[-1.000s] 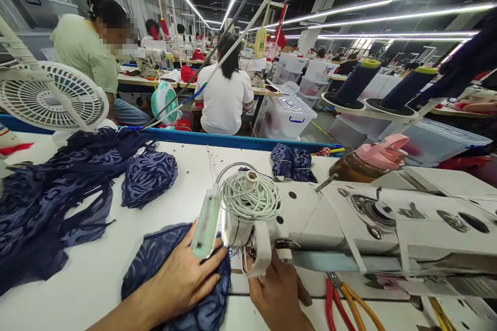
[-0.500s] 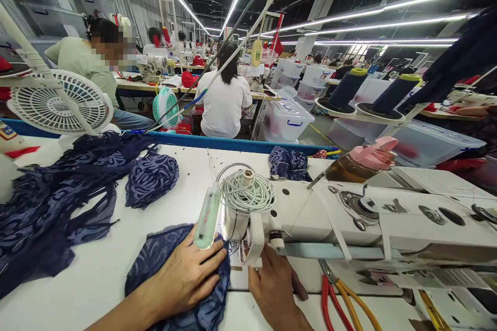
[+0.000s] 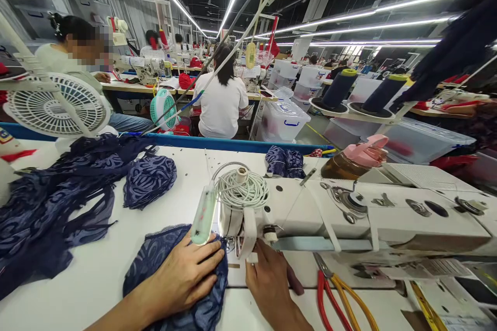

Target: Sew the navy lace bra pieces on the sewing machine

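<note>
My left hand (image 3: pixel 182 276) lies flat, fingers stretched, pressing a navy lace fabric piece (image 3: pixel 155 261) onto the white table just left of the needle area. My right hand (image 3: pixel 272 279) rests on the table under the head of the white sewing machine (image 3: pixel 349 212), fingers curled beside the presser foot; what they pinch is hidden. A coil of white cord (image 3: pixel 243 189) sits on top of the machine head, and a pale green lamp tube (image 3: pixel 204 214) hangs by it.
A heap of navy lace pieces (image 3: pixel 50 201) covers the table's left, with a white fan (image 3: pixel 54 106) behind. Red-and-yellow pliers (image 3: pixel 334 295) lie right of my right hand. A brown bottle with pink cap (image 3: pixel 355 158) and thread cones (image 3: pixel 339 88) stand at right. Other workers sit beyond.
The view shifted slightly left and down. Both hands stayed at the needle area, the left still flat on the lace piece.
</note>
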`<action>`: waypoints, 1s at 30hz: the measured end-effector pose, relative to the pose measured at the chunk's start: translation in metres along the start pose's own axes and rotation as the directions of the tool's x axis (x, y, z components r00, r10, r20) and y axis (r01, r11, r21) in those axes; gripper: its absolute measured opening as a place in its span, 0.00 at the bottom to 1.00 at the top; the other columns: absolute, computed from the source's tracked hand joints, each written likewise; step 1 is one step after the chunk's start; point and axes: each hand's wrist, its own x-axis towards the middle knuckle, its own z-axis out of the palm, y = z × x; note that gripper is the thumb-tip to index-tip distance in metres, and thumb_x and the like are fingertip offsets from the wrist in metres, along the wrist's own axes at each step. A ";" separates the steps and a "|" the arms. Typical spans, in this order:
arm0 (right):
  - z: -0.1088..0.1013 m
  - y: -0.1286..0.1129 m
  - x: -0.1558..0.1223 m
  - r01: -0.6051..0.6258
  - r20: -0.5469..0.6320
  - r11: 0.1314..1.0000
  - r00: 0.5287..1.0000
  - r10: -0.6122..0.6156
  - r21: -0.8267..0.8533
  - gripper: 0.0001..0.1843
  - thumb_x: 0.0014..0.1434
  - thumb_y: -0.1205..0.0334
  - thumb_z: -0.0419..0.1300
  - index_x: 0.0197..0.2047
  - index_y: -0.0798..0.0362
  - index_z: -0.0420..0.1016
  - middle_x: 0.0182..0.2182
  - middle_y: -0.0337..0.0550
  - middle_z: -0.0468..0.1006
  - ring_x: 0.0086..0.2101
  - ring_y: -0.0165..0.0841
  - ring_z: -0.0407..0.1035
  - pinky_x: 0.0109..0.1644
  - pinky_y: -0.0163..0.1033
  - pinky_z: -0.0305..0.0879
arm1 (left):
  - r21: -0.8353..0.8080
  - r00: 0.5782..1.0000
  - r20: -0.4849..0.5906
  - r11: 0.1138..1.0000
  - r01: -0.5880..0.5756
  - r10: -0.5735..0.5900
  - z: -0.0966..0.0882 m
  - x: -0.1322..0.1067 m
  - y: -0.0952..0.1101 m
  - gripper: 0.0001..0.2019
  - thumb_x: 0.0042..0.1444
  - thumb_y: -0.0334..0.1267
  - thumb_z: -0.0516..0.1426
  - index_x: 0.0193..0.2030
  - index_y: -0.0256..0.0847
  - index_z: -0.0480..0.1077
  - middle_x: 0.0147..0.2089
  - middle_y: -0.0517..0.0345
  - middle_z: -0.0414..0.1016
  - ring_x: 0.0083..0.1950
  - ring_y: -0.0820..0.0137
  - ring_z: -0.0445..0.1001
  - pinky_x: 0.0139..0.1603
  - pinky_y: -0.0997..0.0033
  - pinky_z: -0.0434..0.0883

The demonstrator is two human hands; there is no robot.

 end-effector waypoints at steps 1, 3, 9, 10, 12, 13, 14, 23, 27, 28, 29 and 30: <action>-0.001 0.000 0.000 0.009 0.009 1.000 1.000 -0.009 0.009 0.17 0.55 0.80 0.49 0.41 0.58 0.73 0.24 0.44 0.75 0.21 0.35 0.67 0.24 0.39 0.65 | -0.001 1.000 -0.004 1.000 0.003 -0.003 0.001 0.000 0.000 0.18 0.64 0.33 0.55 0.61 0.36 0.69 0.59 0.45 0.75 0.63 0.59 0.70 0.62 0.57 0.70; -0.003 -0.002 0.001 0.047 0.028 0.998 0.998 -0.048 0.041 0.15 0.57 0.78 0.49 0.39 0.56 0.74 0.24 0.43 0.74 0.23 0.35 0.68 0.26 0.39 0.66 | -0.005 1.000 -0.022 1.000 0.014 -0.014 0.004 -0.001 0.000 0.18 0.64 0.33 0.55 0.61 0.37 0.69 0.59 0.46 0.75 0.63 0.60 0.71 0.60 0.59 0.72; -0.002 -0.008 -0.006 0.171 0.200 0.968 0.958 -0.207 0.184 0.22 0.62 0.72 0.50 0.57 0.54 0.73 0.40 0.51 0.81 0.41 0.40 0.76 0.45 0.43 0.74 | -0.005 0.995 -0.098 1.000 0.028 -0.029 0.013 -0.002 -0.002 0.18 0.64 0.34 0.55 0.60 0.40 0.68 0.59 0.48 0.75 0.60 0.61 0.73 0.58 0.60 0.74; -0.001 -0.008 -0.008 0.164 0.210 0.970 0.957 -0.202 0.182 0.22 0.62 0.72 0.50 0.57 0.54 0.72 0.41 0.52 0.81 0.41 0.40 0.76 0.46 0.43 0.74 | 0.001 0.994 -0.106 1.000 0.021 -0.021 0.011 -0.001 -0.002 0.18 0.64 0.33 0.55 0.60 0.40 0.68 0.58 0.49 0.75 0.59 0.61 0.73 0.58 0.60 0.74; 0.001 -0.008 -0.013 0.166 0.200 0.975 0.960 -0.195 0.150 0.22 0.62 0.72 0.50 0.57 0.53 0.73 0.42 0.52 0.81 0.41 0.41 0.76 0.47 0.45 0.73 | 0.012 0.995 -0.104 1.000 0.009 -0.007 0.006 0.001 -0.001 0.18 0.63 0.32 0.55 0.60 0.38 0.68 0.57 0.48 0.76 0.59 0.62 0.74 0.59 0.61 0.74; 0.002 -0.008 -0.015 0.181 0.200 0.974 0.958 -0.206 0.137 0.22 0.61 0.73 0.50 0.56 0.53 0.73 0.44 0.52 0.81 0.41 0.40 0.76 0.48 0.45 0.73 | 0.017 0.995 -0.097 1.000 0.005 -0.003 0.003 0.002 0.000 0.18 0.62 0.31 0.55 0.59 0.37 0.68 0.56 0.48 0.76 0.59 0.63 0.74 0.59 0.62 0.74; 0.003 -0.008 -0.017 0.191 0.213 0.973 0.953 -0.215 0.127 0.22 0.61 0.73 0.50 0.56 0.53 0.73 0.45 0.51 0.81 0.41 0.40 0.76 0.48 0.45 0.72 | 0.021 0.996 -0.084 1.000 0.000 0.001 0.000 0.003 0.001 0.18 0.62 0.30 0.55 0.59 0.37 0.68 0.56 0.48 0.76 0.59 0.63 0.73 0.58 0.63 0.75; -0.010 -0.005 -0.006 0.233 0.304 0.961 0.914 -0.270 0.153 0.20 0.61 0.71 0.51 0.55 0.53 0.70 0.40 0.49 0.80 0.36 0.40 0.75 0.45 0.44 0.70 | -0.006 0.996 -0.092 1.000 0.023 -0.023 0.004 0.002 -0.002 0.17 0.63 0.30 0.55 0.59 0.38 0.67 0.56 0.47 0.75 0.59 0.62 0.73 0.62 0.58 0.72; -0.031 -0.004 0.007 0.244 0.364 0.946 0.879 -0.309 0.214 0.19 0.63 0.69 0.56 0.56 0.47 0.68 0.44 0.42 0.80 0.41 0.37 0.74 0.49 0.41 0.67 | -0.010 0.997 -0.058 0.999 0.044 -0.045 -0.001 -0.002 0.003 0.15 0.62 0.29 0.54 0.55 0.40 0.69 0.58 0.48 0.73 0.61 0.62 0.70 0.60 0.59 0.72; -0.032 -0.005 0.008 0.243 0.367 0.942 0.875 -0.316 0.234 0.17 0.64 0.67 0.57 0.55 0.47 0.68 0.45 0.41 0.79 0.42 0.37 0.73 0.48 0.40 0.67 | 0.000 0.996 -0.074 0.999 0.043 -0.043 -0.001 -0.004 0.007 0.13 0.62 0.31 0.54 0.52 0.41 0.69 0.58 0.48 0.72 0.61 0.61 0.69 0.60 0.58 0.71; -0.031 -0.006 0.007 0.245 0.379 0.936 0.865 -0.328 0.252 0.14 0.64 0.66 0.58 0.53 0.47 0.68 0.43 0.40 0.79 0.41 0.36 0.73 0.46 0.40 0.67 | 0.012 0.995 -0.091 0.999 0.035 -0.034 0.000 -0.006 0.013 0.10 0.62 0.34 0.55 0.50 0.41 0.70 0.57 0.48 0.73 0.60 0.59 0.70 0.62 0.55 0.70; -0.028 -0.007 0.006 0.255 0.392 0.930 0.853 -0.345 0.263 0.11 0.65 0.66 0.59 0.51 0.48 0.69 0.41 0.39 0.78 0.38 0.36 0.73 0.43 0.40 0.66 | 0.028 0.995 -0.101 0.999 0.023 -0.020 0.003 -0.007 0.018 0.11 0.62 0.40 0.56 0.49 0.41 0.70 0.55 0.48 0.74 0.58 0.58 0.71 0.63 0.52 0.68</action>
